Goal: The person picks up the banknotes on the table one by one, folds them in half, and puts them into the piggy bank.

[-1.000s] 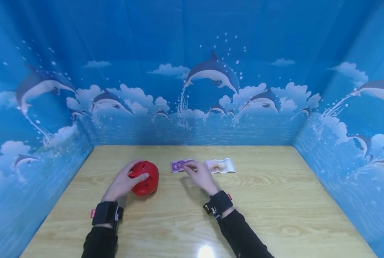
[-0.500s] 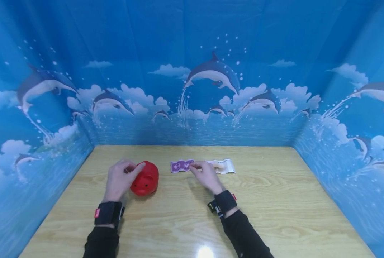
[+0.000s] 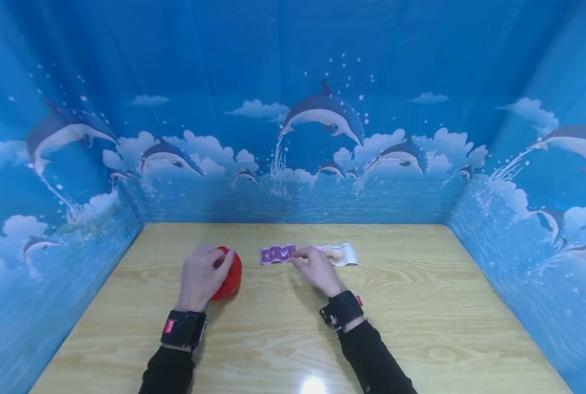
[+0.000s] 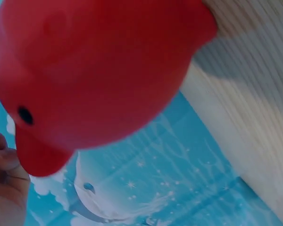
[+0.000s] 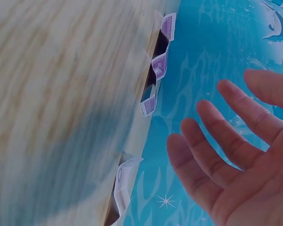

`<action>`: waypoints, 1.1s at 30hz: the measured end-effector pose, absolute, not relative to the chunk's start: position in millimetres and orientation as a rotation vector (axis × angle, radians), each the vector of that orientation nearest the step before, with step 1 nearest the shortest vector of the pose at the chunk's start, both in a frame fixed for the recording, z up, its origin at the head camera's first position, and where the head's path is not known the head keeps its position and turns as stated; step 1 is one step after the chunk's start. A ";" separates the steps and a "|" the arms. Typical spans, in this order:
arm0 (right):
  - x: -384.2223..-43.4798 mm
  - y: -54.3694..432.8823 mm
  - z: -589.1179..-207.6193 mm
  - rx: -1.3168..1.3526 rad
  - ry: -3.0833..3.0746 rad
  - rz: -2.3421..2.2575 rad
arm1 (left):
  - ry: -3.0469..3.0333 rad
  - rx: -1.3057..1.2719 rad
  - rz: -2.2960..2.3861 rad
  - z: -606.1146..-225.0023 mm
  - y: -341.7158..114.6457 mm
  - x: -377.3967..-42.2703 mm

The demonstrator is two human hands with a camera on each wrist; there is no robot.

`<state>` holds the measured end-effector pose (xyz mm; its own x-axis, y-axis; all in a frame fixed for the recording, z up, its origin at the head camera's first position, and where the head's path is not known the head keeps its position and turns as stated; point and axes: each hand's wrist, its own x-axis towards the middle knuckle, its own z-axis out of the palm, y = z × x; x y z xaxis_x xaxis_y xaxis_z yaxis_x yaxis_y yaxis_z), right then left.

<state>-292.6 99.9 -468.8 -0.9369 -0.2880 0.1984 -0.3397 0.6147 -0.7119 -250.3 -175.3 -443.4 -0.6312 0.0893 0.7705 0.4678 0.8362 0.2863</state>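
The red pig figure (image 3: pixel 232 280) sits on the wood-grained counter (image 3: pixel 401 317) at ten o'clock from its centre, partly hidden by the left hand (image 3: pixel 199 278). That hand's fingers are bent over the figure's nine-o'clock side; whether they touch or grip it cannot be told. The left wrist view shows the figure's black eye and an ear beside the curled fingers.

At two o'clock from the figure lies a wavy purple banknote (image 3: pixel 275 254), with a paler banknote (image 3: pixel 346 254) at three o'clock from it, apart. The right hand (image 3: pixel 318 271) is near both, partly covering the paler one in the head view; its fingers are loosely spread, holding nothing. A dolphin-printed backdrop (image 3: pixel 224 200) stands at twelve o'clock.
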 end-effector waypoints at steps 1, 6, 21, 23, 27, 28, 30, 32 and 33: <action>-292.2 100.5 -469.2 0.543 -2.772 1.238 | -2.195 -0.420 -0.594 -444.2 -172.1 -250.2; -291.9 101.7 -470.5 0.565 -2.790 1.228 | -2.160 -0.509 -0.513 -445.9 -153.5 -248.9; -291.5 104.4 -468.3 0.545 -2.851 1.208 | -2.308 -0.643 -0.528 -460.6 -101.8 -240.0; -291.0 105.2 -467.2 0.541 -2.877 1.209 | -2.403 -0.603 -0.556 -462.1 -95.3 -238.9; -290.3 106.5 -465.5 0.557 -2.943 1.210 | -2.616 -0.487 -0.610 -466.5 -84.5 -239.5; -290.3 106.9 -465.4 0.571 -2.956 1.203 | -2.655 -0.467 -0.618 -467.8 -82.4 -240.1; -289.9 107.4 -465.2 0.581 -2.979 1.201 | -2.713 -0.441 -0.637 -470.5 -78.6 -241.8; -289.4 107.8 -465.1 0.581 -2.998 1.199 | -2.761 -0.429 -0.636 -473.0 -75.5 -243.6; -289.2 108.0 -465.1 0.577 -3.006 1.200 | -2.784 -0.428 -0.634 -474.2 -74.2 -244.4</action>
